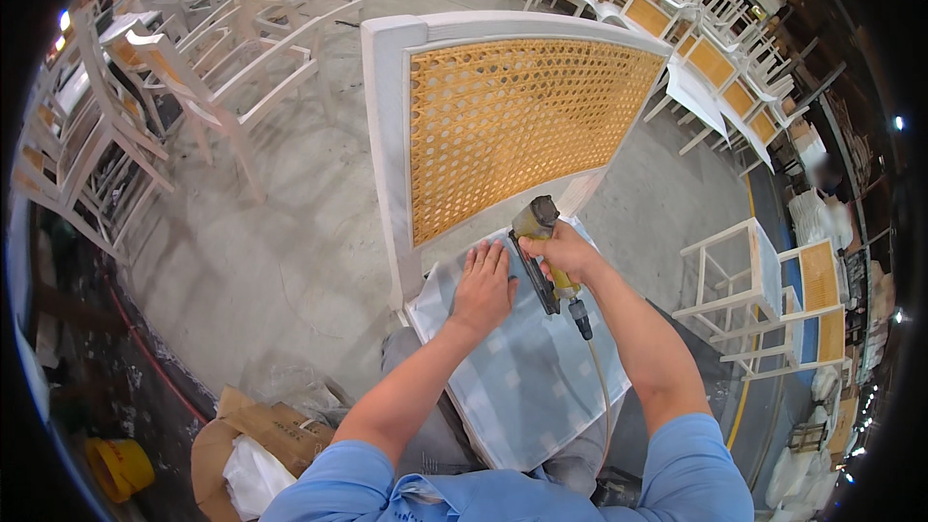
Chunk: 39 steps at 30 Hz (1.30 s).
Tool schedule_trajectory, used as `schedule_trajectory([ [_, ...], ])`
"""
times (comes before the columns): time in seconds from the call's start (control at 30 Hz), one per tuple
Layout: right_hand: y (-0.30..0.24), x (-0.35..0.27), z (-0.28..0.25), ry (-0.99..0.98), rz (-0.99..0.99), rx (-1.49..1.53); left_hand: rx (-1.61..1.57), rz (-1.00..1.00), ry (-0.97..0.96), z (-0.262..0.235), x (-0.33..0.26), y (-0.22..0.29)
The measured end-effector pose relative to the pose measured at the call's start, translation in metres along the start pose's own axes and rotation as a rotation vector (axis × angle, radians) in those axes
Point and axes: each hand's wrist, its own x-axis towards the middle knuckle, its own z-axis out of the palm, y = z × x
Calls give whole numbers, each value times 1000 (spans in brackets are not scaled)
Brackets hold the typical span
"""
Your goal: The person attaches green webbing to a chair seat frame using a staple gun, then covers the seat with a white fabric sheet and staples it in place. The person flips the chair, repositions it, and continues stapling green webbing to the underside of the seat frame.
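Note:
A whitewashed chair with a cane back [522, 106] stands right in front of me. Pale blue sheeting with light squares covers its seat [522, 387]. Flat on the seat's left rear part lies my left hand [481, 288], fingers stretched toward the backrest. My right hand [565, 256] is wrapped round the grip of a yellow and black pneumatic staple gun [537, 232]. The gun's nose is near the back of the seat, beside my left fingertips; whether it touches the sheeting I cannot tell. From the handle's lower end an air hose [605, 382] runs down over the seat.
White-framed chairs [227, 77] stand at the left, and rows of cane-backed chairs [715, 63] line the far right. Two more chairs [773, 290] are at the right. An open cardboard box [280, 430] and a yellow bucket [121, 469] sit at the lower left.

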Motion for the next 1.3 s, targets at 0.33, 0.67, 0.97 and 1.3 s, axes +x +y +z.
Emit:
schedule_trajectory([
  [0.33, -8, -22, 44, -110, -30, 47, -79, -188, -108, -63, -89, 7],
  [0.67, -12, -32, 49, -59, -61, 69, -128, -153, -3, -79, -101, -7],
  [0.97, -8, -56, 76, -181, -44, 94, 129, -264, 49, -105, -137, -1],
  [1.3, 48, -161, 43, 61, -201, 607, -1765, -685, -334, -74, -123, 68],
])
